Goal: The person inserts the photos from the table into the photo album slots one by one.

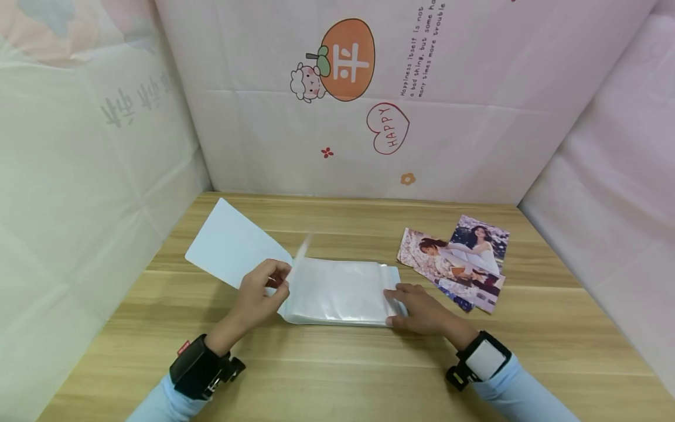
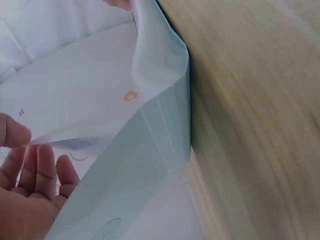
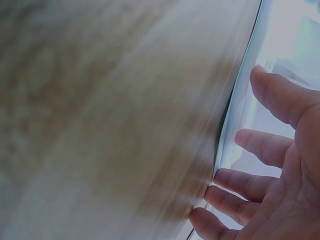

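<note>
A photo album (image 1: 340,290) with clear plastic sleeves lies open on the table, its pale blue cover (image 1: 237,243) folded out to the left. Between thumb and fingers my left hand (image 1: 258,293) pinches a thin clear page (image 1: 299,255), which stands raised near the spine. The left wrist view shows that page held at its edge, beside the pale cover (image 2: 120,165). On the album's right end rests my right hand (image 1: 424,310), its fingertips at the edge. From the right wrist, those fingers (image 3: 245,182) look extended and spread along the sleeves.
Several printed photos (image 1: 453,264) lie overlapping on the wooden table (image 1: 337,375), to the right of the album. White printed cloth (image 1: 253,140) walls the table at the back and both sides.
</note>
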Action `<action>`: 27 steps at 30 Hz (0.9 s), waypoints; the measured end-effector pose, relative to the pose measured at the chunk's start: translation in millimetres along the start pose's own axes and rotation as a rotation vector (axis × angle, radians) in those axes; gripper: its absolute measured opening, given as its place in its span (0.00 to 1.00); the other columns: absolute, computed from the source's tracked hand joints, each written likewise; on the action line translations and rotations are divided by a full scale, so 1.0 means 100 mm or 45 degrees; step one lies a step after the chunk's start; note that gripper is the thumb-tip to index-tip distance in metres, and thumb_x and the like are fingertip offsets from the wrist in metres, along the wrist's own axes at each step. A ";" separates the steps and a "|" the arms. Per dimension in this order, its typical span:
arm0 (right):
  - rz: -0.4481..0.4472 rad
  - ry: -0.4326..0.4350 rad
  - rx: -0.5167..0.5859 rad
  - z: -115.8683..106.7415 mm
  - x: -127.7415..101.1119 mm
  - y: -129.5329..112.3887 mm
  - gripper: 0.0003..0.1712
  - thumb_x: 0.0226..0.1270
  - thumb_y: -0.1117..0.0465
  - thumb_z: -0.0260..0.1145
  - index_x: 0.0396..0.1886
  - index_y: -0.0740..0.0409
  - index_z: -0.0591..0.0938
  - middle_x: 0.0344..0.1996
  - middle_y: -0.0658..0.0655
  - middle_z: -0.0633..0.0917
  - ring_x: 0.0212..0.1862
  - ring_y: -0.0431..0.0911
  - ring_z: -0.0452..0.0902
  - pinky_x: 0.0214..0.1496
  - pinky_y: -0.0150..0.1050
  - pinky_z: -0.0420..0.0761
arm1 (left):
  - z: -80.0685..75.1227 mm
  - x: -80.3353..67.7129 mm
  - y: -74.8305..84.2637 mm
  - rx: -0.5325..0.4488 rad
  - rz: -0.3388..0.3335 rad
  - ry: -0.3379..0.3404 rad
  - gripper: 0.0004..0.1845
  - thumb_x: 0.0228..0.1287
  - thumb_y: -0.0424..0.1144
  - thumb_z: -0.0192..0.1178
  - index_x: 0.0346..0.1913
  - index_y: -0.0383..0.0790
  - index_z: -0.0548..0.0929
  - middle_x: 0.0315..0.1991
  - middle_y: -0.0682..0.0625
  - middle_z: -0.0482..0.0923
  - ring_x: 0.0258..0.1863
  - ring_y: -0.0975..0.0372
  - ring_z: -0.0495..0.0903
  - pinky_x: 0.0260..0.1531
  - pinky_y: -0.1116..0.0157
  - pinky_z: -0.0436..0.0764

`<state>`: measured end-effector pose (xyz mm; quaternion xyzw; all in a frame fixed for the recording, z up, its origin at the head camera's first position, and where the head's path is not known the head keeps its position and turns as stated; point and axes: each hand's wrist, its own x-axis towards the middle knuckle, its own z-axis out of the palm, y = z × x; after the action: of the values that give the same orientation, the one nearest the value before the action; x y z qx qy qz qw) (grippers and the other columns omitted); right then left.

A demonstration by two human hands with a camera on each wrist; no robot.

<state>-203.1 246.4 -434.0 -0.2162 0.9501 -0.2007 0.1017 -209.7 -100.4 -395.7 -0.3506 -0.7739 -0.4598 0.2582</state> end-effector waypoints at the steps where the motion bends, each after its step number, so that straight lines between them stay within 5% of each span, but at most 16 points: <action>1: 0.002 -0.001 0.002 0.00 0.00 0.00 0.36 0.60 0.46 0.64 0.63 0.62 0.70 0.61 0.74 0.64 0.61 0.69 0.58 0.58 0.62 0.61 | -0.03 0.03 0.07 0.000 -0.006 0.034 0.15 0.43 0.13 0.55 0.36 0.27 0.77 0.28 0.43 0.75 0.25 0.57 0.76 0.21 0.64 0.79; 4: 0.008 -0.006 0.005 0.00 0.00 -0.01 0.36 0.60 0.46 0.64 0.64 0.62 0.70 0.61 0.74 0.64 0.61 0.69 0.58 0.57 0.62 0.61 | -0.11 0.11 0.25 0.003 -0.061 0.117 0.12 0.43 0.12 0.54 0.33 0.23 0.75 0.24 0.41 0.73 0.23 0.55 0.74 0.20 0.64 0.78; 18: 0.003 0.000 0.004 0.01 0.01 0.00 0.36 0.61 0.46 0.64 0.64 0.62 0.70 0.61 0.73 0.65 0.61 0.67 0.59 0.57 0.61 0.62 | -0.49 0.17 0.32 -0.061 -0.308 0.414 0.23 0.46 0.13 0.47 0.51 0.17 0.66 0.31 0.34 0.68 0.27 0.64 0.69 0.22 0.76 0.68; 27: 0.011 -0.003 0.001 0.02 0.01 0.02 0.37 0.61 0.45 0.64 0.64 0.61 0.70 0.62 0.73 0.64 0.61 0.67 0.59 0.58 0.61 0.62 | -0.67 0.02 0.01 0.156 -0.540 0.456 0.35 0.44 0.16 0.50 0.62 0.31 0.61 0.40 0.44 0.68 0.24 0.63 0.65 0.22 0.77 0.65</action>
<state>-204.6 247.4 -436.5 -0.2124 0.9507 -0.2006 0.1037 -204.6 -159.2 -364.4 -0.0777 -0.7984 -0.5106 0.3094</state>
